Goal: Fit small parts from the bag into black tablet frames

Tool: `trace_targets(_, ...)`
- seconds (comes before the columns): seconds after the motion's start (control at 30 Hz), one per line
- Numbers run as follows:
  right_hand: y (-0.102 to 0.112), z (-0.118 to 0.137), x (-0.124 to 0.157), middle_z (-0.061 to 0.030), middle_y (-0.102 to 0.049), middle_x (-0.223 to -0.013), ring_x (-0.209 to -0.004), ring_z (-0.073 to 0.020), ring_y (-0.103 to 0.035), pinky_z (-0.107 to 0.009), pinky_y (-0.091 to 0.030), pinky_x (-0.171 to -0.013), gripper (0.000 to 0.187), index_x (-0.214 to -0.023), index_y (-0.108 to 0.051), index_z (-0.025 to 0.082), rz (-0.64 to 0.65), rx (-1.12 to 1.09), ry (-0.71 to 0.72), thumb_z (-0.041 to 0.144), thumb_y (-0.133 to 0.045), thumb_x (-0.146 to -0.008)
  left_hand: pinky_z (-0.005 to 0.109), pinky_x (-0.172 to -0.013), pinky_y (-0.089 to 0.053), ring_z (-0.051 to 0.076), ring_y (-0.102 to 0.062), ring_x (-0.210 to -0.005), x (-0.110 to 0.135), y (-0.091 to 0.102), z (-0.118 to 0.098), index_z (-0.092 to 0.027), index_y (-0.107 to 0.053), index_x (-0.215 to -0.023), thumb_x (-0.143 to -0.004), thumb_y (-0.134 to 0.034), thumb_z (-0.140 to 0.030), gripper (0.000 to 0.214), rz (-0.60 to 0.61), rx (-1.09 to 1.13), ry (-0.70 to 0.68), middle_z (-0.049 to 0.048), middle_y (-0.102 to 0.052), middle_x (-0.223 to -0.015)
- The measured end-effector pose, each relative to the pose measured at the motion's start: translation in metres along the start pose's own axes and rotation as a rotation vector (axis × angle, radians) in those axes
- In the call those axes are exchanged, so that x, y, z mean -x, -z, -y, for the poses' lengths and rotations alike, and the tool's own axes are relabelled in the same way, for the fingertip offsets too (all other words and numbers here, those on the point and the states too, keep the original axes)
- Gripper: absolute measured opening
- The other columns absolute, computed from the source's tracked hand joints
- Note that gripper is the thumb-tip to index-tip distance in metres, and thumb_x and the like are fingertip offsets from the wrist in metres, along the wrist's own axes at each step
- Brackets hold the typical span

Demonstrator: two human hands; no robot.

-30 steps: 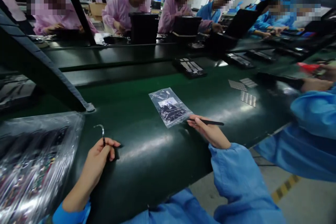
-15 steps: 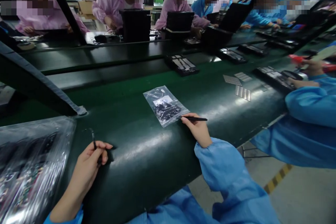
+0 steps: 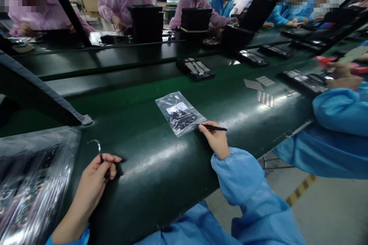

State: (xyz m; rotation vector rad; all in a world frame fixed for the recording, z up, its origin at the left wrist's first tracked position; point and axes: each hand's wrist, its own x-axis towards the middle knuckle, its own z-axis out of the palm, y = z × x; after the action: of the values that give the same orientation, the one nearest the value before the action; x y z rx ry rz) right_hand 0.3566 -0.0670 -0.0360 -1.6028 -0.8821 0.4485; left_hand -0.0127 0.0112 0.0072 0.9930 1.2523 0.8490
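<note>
On the smooth, glossy green table [image 3: 161,187] lies a flat, rectangular bag [image 3: 180,115] of clear, crinkled plastic, with small dark bits [image 3: 184,121] inside and a white label [image 3: 176,108]. My right hand [image 3: 214,139] pinches slim black tweezers [image 3: 217,127], tips at the bag's lower right edge. My left hand [image 3: 96,174] grips a thin strip [image 3: 99,148] with a shiny, hooked end, near wrinkled clear wrapping [image 3: 34,180] over dark parts.

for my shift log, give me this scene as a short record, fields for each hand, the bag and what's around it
left hand: holds a thin curved strip
right hand: holds a slim black tool, tip at the bag's edge
bag: clear, flat on green surface, dark pieces inside
right of bag: silvery sheets
far left: plastic-covered pack
</note>
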Motion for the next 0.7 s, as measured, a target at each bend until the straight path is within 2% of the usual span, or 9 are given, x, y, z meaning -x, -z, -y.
trace_targets(0.4, -0.001, 0.001, -0.003, -0.0040, -0.065, -0.086, -0.082, -0.0181, -0.061, -0.034, -0.049, -0.083, 0.030, -0.086, -0.065, 0.019, 0.014, -0.035, -0.039, 0.045, -0.072, -0.074, 0.019, -0.049, -0.035, 0.008, -0.043, -0.053, 0.000, -0.002, -0.002, -0.017, -0.050, -0.081, -0.066, -0.073, -0.036, 0.033, -0.015, 0.005, -0.001, 0.0014, -0.064, -0.083)
trace_targets(0.57, -0.001, 0.012, 0.004, -0.0037, -0.066, -0.078, -0.073, -0.0172, -0.065, -0.033, -0.054, -0.075, 0.037, -0.085, -0.062, 0.017, -0.006, -0.184, -0.110, 0.049, -0.075, -0.071, 0.018, -0.047, -0.032, 0.004, -0.036, -0.047, 0.002, -0.005, -0.003, -0.016, -0.052, -0.080, -0.070, -0.072, -0.031, 0.028, -0.001, 0.061, -0.022, 0.0030, -0.065, -0.083)
trace_targets(0.7, -0.011, 0.028, 0.019, -0.0049, -0.068, -0.081, -0.069, -0.0167, -0.067, -0.028, -0.057, -0.065, 0.041, -0.085, -0.060, 0.017, 0.081, -0.342, -0.197, 0.051, -0.076, -0.069, 0.017, -0.045, -0.030, 0.002, -0.034, -0.044, 0.013, -0.015, -0.008, -0.014, -0.052, -0.078, -0.070, -0.072, -0.027, 0.025, 0.050, 0.168, -0.004, 0.0034, -0.065, -0.081)
